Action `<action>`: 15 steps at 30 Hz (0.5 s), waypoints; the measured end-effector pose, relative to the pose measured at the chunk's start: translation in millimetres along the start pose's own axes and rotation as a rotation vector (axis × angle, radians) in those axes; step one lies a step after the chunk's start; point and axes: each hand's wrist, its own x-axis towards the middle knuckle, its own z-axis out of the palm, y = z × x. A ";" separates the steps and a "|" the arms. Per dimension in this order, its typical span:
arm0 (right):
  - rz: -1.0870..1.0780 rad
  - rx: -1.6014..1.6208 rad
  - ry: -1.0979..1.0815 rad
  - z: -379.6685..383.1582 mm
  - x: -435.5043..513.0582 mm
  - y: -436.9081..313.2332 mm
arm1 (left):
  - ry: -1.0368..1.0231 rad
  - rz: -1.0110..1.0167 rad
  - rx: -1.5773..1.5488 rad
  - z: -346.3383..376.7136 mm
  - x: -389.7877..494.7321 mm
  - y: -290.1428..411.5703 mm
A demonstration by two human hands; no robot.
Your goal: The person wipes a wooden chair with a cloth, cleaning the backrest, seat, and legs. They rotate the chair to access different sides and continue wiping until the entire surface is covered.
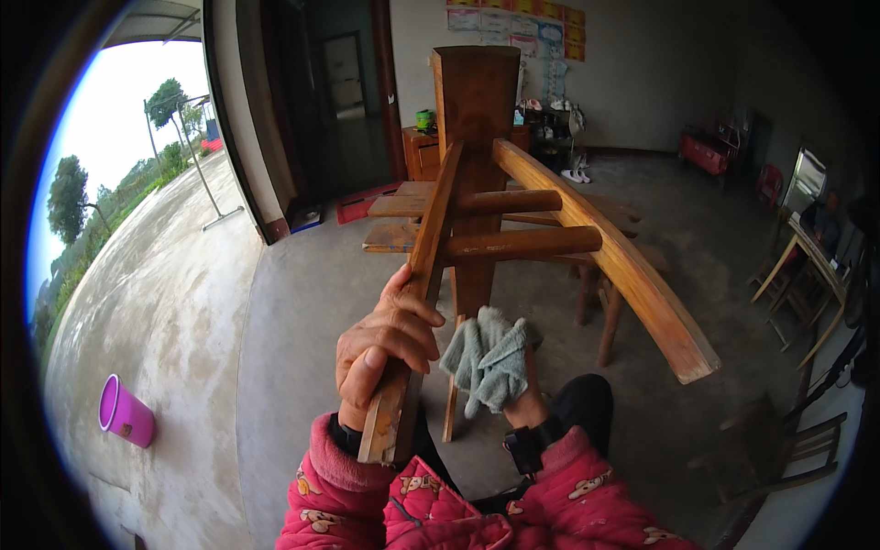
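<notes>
A wooden bench stands tipped before me, its long seat plank [474, 89] pointing up and away and two legs splayed toward me. My left hand [392, 337] is wrapped around the left bench leg [431, 251], near its lower end. The right bench leg [619, 268] slants off to the right, untouched. Two round rungs, an upper rung [512, 201] and a lower rung [526, 243], join the legs. My right hand [528, 402] holds a crumpled grey-green cloth [491, 361] below the rungs; the cloth hides most of its fingers.
More wooden furniture [388, 237] stands behind the bench. A purple bucket [127, 412] is on the concrete outside at left. At right are a wooden chair [804, 454], a table [818, 258] and a seated person [821, 220]. Shoes [576, 175] lie by the back wall.
</notes>
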 end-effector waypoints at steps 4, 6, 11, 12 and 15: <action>-0.051 -0.143 0.353 -3.0 -23.4 3.0 | -0.060 -0.003 -0.011 -3.0 1.5 2.0; -0.076 -0.174 0.334 5.2 -28.1 -3.4 | -0.056 -0.001 0.017 -4.2 1.7 2.3; -0.111 -0.682 0.292 63.3 -45.9 -19.8 | -0.104 -0.022 0.009 -7.1 2.4 3.3; -0.168 -0.628 0.235 81.4 -48.2 -26.0 | -0.090 -0.022 -0.011 -6.8 2.1 2.7; -0.690 -1.035 0.161 147.3 -40.2 -58.9 | -0.083 -0.013 -0.011 -6.7 1.3 0.9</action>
